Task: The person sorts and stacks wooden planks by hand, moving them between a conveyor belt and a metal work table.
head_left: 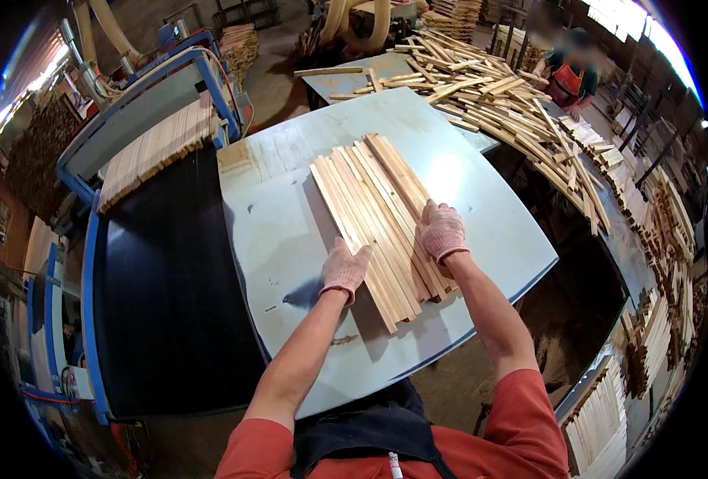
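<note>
A bundle of long pale wooden strips [370, 215] lies side by side on a light grey-blue tabletop [270, 191], slanting from upper left to lower right. My left hand [346, 267], in a pinkish knit glove, presses against the bundle's left side, thumb toward the top. On the opposite side my right hand [442, 229], gloved alike, grips the right edge, its fingers curled over the outer strips. Between my two hands the strips are squeezed together. Their near ends are uneven, and a strip at the right sits higher than the others.
Left of the table runs a black conveyor belt [170, 295] with a blue frame; a row of strips [158, 152] lies at its far end. A heap of loose strips [482, 88] covers a surface beyond. Another person [571, 76] stands at far right, near stacked strips [601, 419].
</note>
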`<state>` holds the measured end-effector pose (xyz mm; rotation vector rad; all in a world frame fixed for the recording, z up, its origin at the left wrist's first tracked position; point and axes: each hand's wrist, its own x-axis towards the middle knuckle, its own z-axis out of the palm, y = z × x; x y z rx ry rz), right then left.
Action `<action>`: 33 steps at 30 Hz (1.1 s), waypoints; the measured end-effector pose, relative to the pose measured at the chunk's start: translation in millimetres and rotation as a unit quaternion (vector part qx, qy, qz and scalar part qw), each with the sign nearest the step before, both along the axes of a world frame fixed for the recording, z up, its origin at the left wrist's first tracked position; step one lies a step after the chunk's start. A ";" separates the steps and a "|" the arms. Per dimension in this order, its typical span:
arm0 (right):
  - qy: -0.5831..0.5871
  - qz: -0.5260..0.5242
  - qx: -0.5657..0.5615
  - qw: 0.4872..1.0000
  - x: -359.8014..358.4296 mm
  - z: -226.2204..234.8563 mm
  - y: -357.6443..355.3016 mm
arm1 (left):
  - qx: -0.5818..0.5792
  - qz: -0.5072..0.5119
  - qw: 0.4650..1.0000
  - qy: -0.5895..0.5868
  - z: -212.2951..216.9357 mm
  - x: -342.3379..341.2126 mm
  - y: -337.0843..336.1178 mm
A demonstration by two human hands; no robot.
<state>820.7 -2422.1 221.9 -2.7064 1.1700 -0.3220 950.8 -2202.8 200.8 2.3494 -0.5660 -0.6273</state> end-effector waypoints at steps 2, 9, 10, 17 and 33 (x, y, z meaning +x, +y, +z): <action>-0.065 0.001 -0.001 0.998 0.6 -7.8 -9.0 | 0.032 -0.028 0.998 -0.044 -7.1 10.6 6.0; -0.146 -0.051 0.229 0.961 -39.3 -39.4 -123.5 | 0.032 -0.050 0.998 -0.038 -6.4 4.1 16.9; -0.139 -0.066 0.353 0.923 -41.7 -51.7 -137.8 | 0.027 -0.051 0.997 -0.049 -5.7 0.1 16.6; -0.038 -0.059 0.311 0.948 -5.6 -38.8 -117.6 | 0.036 -0.054 0.997 -0.031 1.2 4.1 22.7; 0.005 -0.039 0.205 0.978 51.7 -34.4 81.7 | -0.062 0.035 0.996 -0.048 -30.4 20.2 179.5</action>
